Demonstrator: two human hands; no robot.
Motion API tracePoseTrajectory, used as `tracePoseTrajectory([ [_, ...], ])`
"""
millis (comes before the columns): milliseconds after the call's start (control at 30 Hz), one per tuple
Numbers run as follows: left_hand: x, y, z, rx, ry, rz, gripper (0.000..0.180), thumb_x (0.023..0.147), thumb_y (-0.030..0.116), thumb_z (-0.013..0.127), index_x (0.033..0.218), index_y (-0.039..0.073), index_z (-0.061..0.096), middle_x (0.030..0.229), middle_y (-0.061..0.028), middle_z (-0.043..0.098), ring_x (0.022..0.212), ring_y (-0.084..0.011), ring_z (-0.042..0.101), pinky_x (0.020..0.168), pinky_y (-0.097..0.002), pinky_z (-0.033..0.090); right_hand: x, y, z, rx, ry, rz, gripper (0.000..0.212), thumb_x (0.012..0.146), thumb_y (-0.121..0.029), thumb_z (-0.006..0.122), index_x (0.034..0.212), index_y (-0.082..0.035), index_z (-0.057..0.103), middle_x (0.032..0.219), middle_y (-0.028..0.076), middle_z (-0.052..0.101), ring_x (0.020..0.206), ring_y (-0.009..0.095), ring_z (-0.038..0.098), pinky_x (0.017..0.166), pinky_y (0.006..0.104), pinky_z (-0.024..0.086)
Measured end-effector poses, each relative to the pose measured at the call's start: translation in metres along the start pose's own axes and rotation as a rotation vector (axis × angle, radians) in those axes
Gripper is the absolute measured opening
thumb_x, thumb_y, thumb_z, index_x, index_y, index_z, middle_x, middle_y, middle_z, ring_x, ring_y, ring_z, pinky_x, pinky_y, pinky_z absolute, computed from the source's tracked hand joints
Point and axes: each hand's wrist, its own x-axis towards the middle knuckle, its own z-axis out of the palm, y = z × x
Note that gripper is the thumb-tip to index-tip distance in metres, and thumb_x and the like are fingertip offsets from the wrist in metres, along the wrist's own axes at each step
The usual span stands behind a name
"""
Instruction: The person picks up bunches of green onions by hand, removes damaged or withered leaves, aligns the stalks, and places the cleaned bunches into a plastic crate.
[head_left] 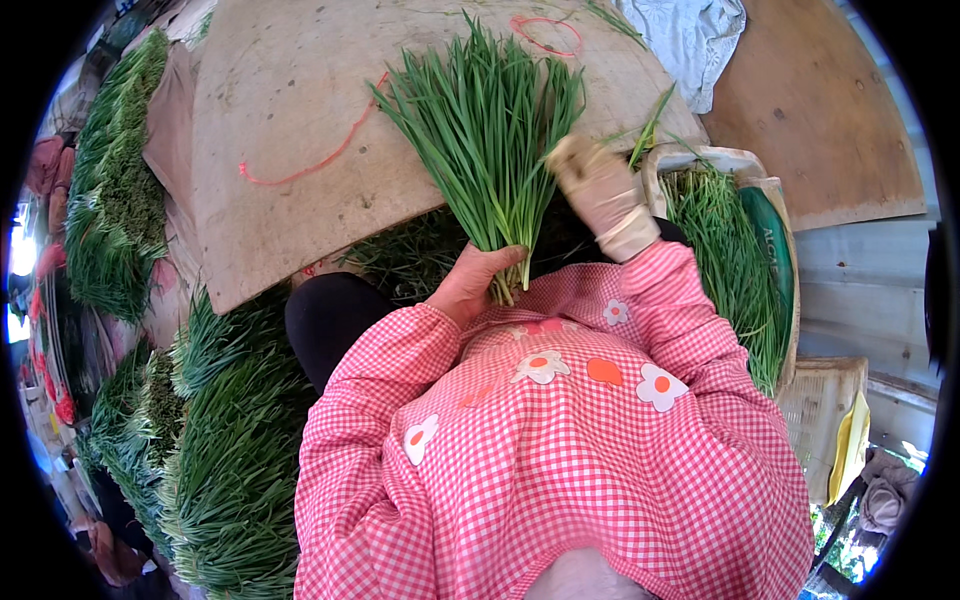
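Our right hand (597,190) is pretty blurry, so we can't tell if it's touching the bunch (480,130). Our left hand (478,276) has most fingers tucked out of sight behind the stems (505,228). Board (290,110) and cloth (690,42) get cut off up top, and the board also hides some greens (410,248).

Saw a crumpled pale cloth (690,42) against a brown panel (815,115) at upper right; noticed a yellow item (849,450) near a grey bundle (884,492) below.
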Motion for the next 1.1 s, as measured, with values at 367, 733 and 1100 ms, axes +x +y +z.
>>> tracePoseTrajectory([
  [367,0.002,-0.004,0.002,0.014,0.058,0.057,0.038,0.076,0.005,0.065,0.111,0.008,0.050,0.093,-0.0027,0.058,0.076,-0.0165,0.060,0.064,-0.0302,0.051,-0.047,0.043,-0.061,-0.056,-0.488,0.190,0.048,0.081,-0.041,0.058,0.109,-0.002,0.056,0.107,0.020,0.059,0.101,0.031,0.057,0.085,0.0389,0.044],
  [733,0.005,-0.008,-0.011,0.046,-0.075,0.014,0.032,0.082,0.006,0.059,0.114,0.004,0.050,0.099,-0.0090,0.061,0.084,-0.0206,0.062,0.071,-0.0374,0.054,-0.066,-0.024,0.036,1.226,-0.542,0.635,0.044,0.090,-0.037,0.050,0.114,0.000,0.053,0.104,0.011,0.061,0.092,0.021,0.058,0.082,0.0315,0.046],
  [1100,0.007,-0.011,-0.011,-0.264,0.020,-0.110,0.039,0.093,0.029,0.037,0.116,-0.001,0.048,0.105,-0.0158,0.061,0.090,-0.0277,0.062,0.078,-0.0419,0.052,-0.070,-0.034,0.021,1.673,-0.515,0.960,0.040,0.093,-0.037,0.043,0.115,-0.004,0.052,0.103,0.010,0.061,0.088,0.022,0.061,0.080,0.0345,0.050],
])
